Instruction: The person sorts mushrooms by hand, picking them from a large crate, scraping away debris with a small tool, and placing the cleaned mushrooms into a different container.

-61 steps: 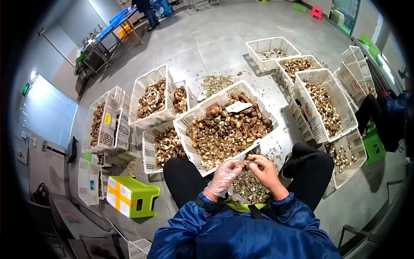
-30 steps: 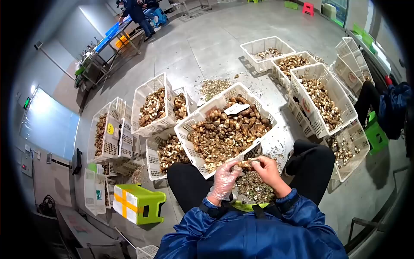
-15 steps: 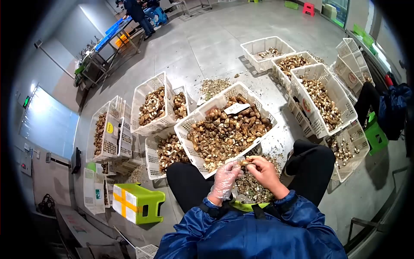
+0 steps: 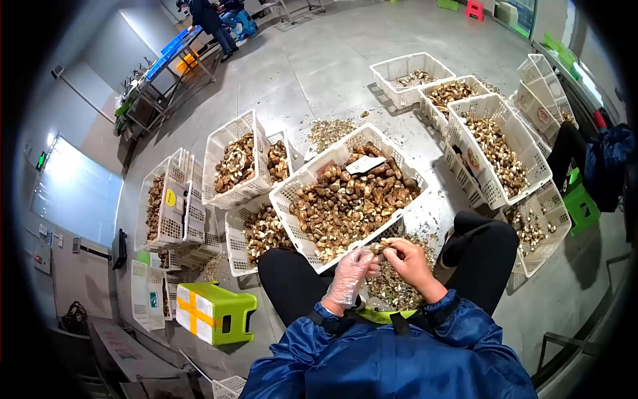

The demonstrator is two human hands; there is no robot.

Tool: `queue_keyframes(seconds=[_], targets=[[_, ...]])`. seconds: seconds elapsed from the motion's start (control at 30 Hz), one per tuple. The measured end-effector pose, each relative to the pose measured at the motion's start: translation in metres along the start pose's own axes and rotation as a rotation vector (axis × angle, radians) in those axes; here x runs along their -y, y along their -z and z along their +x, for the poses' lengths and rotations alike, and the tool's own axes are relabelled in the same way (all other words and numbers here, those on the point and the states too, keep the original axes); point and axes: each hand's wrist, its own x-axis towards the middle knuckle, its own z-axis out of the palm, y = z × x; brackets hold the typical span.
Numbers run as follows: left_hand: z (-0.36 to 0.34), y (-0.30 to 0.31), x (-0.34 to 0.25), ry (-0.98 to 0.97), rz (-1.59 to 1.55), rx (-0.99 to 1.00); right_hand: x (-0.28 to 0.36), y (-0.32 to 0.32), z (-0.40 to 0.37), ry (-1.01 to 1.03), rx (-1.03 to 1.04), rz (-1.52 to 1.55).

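Observation:
My left hand (image 4: 352, 274), in a clear plastic glove, is closed on one end of a small brownish piece (image 4: 378, 248), which looks like a mushroom. Bare, my right hand (image 4: 408, 261) pinches the other side of it; any tool there is too small to make out. Both hands meet just past the near edge of a white crate (image 4: 302, 243) full of brown mushrooms (image 4: 345, 206). A white label (image 4: 365, 165) lies on the mushrooms. Below the hands, trimmings (image 4: 392, 286) are heaped between my legs.
More white crates of mushrooms stand at left (image 4: 229, 193) and right (image 4: 495, 106). A green stool (image 4: 232, 316) is at lower left. Someone in dark blue (image 4: 608, 159) sits at the right edge. Another person (image 4: 209, 20) stands by a table (image 4: 163, 63) at the far left.
My hands have shifted very slightly, still together around the small piece. The crates appear almost unchanged, with a tiny shift of the view.

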Motion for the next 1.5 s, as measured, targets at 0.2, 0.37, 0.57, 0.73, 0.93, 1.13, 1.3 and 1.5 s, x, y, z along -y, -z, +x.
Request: queue_keyframes(seconds=[0.2, 0.37, 0.57, 0.73, 0.93, 1.13, 1.3, 1.5], targets=[[0.000, 0.001, 0.005, -0.182, 0.469, -0.089, 0.001, 0.000, 0.000, 0.041, -0.001, -0.028], [-0.005, -0.007, -0.009, -0.151, 0.537, -0.074, -0.018, 0.000, -0.002, -0.207, -0.014, 0.191], [-0.002, 0.002, -0.001, -0.140, 0.527, -0.092, 0.002, -0.001, -0.001, 0.151, -0.031, -0.057], [-0.005, -0.002, -0.002, -0.002, 0.153, -0.067, 0.010, 0.009, 0.001, -0.189, -0.007, 0.063], [-0.009, 0.000, -0.004, 0.103, -0.019, -0.015, 0.006, 0.003, 0.000, 0.059, 0.071, 0.020], [-0.010, 0.002, -0.006, 0.117, -0.013, 0.037, -0.024, -0.006, 0.000, -0.007, 0.079, 0.042], [-0.002, 0.005, 0.004, 0.148, -0.082, -0.018, -0.030, 0.002, 0.002, 0.079, 0.205, 0.069], [-0.014, -0.025, -0.013, -0.126, 0.207, -0.116, -0.010, 0.013, -0.003, -0.042, 0.140, 0.038]])
